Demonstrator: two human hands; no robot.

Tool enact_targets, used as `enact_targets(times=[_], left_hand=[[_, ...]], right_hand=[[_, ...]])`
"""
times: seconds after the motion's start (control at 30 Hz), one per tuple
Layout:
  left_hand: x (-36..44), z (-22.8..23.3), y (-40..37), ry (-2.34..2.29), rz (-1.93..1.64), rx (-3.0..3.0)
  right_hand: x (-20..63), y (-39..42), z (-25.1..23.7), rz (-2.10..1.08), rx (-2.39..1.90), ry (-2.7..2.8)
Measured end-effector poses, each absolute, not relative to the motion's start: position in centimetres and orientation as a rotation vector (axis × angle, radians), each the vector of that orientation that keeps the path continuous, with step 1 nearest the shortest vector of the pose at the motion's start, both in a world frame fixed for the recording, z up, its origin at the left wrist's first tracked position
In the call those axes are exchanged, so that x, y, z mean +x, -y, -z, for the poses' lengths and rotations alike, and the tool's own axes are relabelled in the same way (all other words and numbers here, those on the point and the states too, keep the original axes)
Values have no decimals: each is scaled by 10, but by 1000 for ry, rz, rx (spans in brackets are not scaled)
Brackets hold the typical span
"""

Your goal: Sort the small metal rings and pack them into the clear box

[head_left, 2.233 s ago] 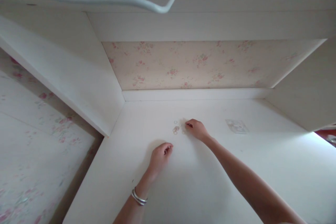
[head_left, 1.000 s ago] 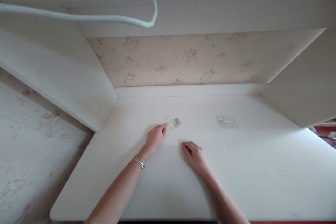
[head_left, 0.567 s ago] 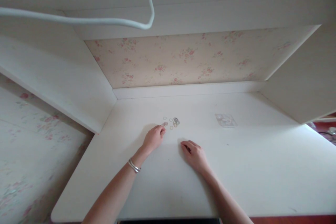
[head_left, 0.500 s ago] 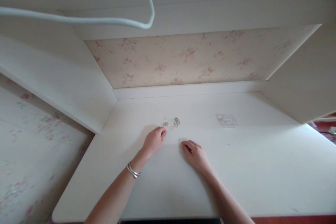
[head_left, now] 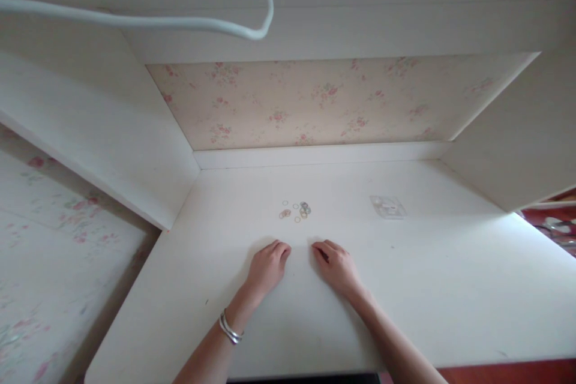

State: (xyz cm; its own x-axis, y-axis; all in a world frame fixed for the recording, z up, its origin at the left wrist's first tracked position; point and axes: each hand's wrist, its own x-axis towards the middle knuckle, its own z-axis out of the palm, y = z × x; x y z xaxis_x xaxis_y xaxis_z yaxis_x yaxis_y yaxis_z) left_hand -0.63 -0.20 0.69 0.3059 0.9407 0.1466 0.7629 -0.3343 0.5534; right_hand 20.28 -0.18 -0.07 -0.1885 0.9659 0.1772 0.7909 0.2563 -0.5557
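Observation:
Several small thin rings lie in a loose cluster on the white desk top. My left hand, with silver bangles on its wrist, rests on the desk a little in front of the rings, fingers curled under; whether it holds a ring is hidden. My right hand lies beside it, fingers curled, palm down on the desk. Neither hand touches the cluster.
A small clear plastic bag lies on the desk to the right of the rings. White side panels close in the desk on both sides, with floral wallpaper behind. A white cable hangs overhead.
My left hand has drawn back from the rings toward me and now rests next to my right hand. Earlier the right hand had left the cluster and the left had reached it.

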Motion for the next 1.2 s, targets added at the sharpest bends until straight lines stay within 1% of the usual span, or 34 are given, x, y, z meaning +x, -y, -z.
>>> enact_targets(times=[0.13, 0.3, 0.47, 0.63, 0.77, 1.0, 1.2], left_hand=[[-14, -4, -4, -1460, -850, 1892], [-23, -3, -11, -1431, -961, 1564], [-25, -2, -12, -1395, -1011, 1451], [-26, 0, -12, -1363, -1016, 1417], [-26, -1, -13, -1347, -1006, 1401], [-26, -4, -13, -1349, -1018, 1353], [-25, -8, -12, -1377, -1018, 1378]], right_hand=[[191, -8, -5, -441, -1654, 2123], [171, -37, -11, -458, -1752, 2119], [156, -60, -13, -427, -1837, 2132], [153, -63, -11, -426, -1842, 2157], [155, -56, -6, -395, -1782, 2195], [151, -19, 1, -546, -1426, 2155], [148, -5, 4, -500, -1366, 2184]])
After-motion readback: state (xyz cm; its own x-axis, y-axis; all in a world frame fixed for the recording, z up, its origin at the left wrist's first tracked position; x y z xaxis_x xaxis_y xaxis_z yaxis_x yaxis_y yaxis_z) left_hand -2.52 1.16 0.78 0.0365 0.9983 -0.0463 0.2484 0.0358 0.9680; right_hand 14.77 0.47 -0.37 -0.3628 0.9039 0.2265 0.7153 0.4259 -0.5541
